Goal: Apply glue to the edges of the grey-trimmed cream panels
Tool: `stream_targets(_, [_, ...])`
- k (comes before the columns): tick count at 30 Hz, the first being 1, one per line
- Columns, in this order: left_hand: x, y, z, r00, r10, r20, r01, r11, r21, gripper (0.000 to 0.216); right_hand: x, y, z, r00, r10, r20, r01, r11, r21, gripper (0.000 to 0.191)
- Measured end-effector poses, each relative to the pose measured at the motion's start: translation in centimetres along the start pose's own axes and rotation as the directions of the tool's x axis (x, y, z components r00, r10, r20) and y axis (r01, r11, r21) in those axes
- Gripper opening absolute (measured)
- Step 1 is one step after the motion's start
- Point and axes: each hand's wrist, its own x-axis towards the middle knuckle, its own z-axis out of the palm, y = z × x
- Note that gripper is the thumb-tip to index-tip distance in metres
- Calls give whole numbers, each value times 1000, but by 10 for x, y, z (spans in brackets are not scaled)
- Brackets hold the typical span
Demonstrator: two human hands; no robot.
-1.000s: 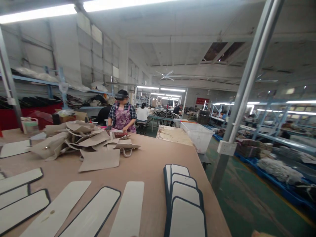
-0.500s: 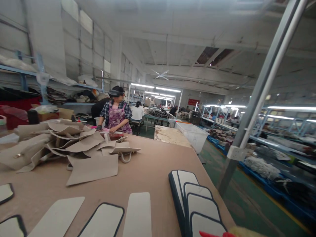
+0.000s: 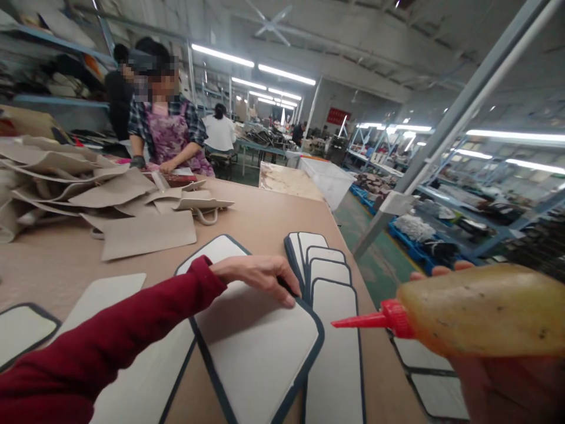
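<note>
- A squeeze bottle [image 3: 481, 309] is gripped in the right hand [image 3: 507, 383] at the near right; it lies on its side, with its red nozzle [image 3: 366, 320] pointed left toward the white pieces.
- The bottle is seen to be translucent, yellowish and speckled with dark spots, its body wrapped by the fingers from behind.
- The left hand [image 3: 260, 275], in a dark red sleeve [image 3: 110, 335], is laid flat with fingers spread on a white panel [image 3: 256, 335], whose far end is pressed by the fingertips.
- This panel is white, rounded at the corners and edged in dark trim; it is set at a slant on the brown table [image 3: 265, 218].
- Just right of it, a row of overlapped panels [image 3: 326, 277] of the same kind is laid out.
- Farther left, a heap of beige cut pieces [image 3: 110, 194] is piled.
- Beyond it, a co-worker [image 3: 168, 135] in a patterned apron is bent over the table's far end.
</note>
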Motion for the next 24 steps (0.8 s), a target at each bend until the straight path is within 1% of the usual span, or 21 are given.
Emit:
stream_targets(1, [3, 6, 3, 999, -1, 42, 1, 1000, -7, 24, 1, -1, 0, 1000, 7, 15, -7, 1000, 7, 52])
stream_targets(4, [9, 22, 12, 990, 19, 137, -13, 999, -39, 16, 8, 4, -4, 992, 13, 128, -15, 1000, 14, 57])
stream_targets(6, [10, 30, 18, 984, 33, 173, -21, 997, -73, 13, 11, 12, -7, 976, -6, 216, -2, 999, 38, 62])
stream_targets(10, [8, 40, 26, 970, 54, 237, -15, 987, -161, 12, 10, 20, -8, 944, 10, 329, -32, 998, 61, 60])
stream_targets(13, [6, 47, 30, 960, 72, 272, -15, 979, -206, 13, 7, 22, -7, 935, 47, 353, -73, 995, 63, 61])
stream_targets(16, [6, 55, 33, 949, 69, 309, 3, 974, -227, 13, 4, 24, -6, 923, 81, 376, -116, 991, 73, 71])
stream_targets(18, [6, 59, 34, 937, 66, 342, 20, 970, -241, 11, 3, 25, -4, 910, 83, 406, -123, 990, 74, 74])
stream_targets(21, [7, 60, 35, 932, 71, 354, 21, 968, -249, 12, 0, 25, -1, 904, 78, 420, -120, 990, 75, 68])
stream_targets(24, [7, 59, 35, 933, 70, 354, 17, 971, -239, 13, -1, 24, 1, 905, 84, 416, -127, 989, 75, 67])
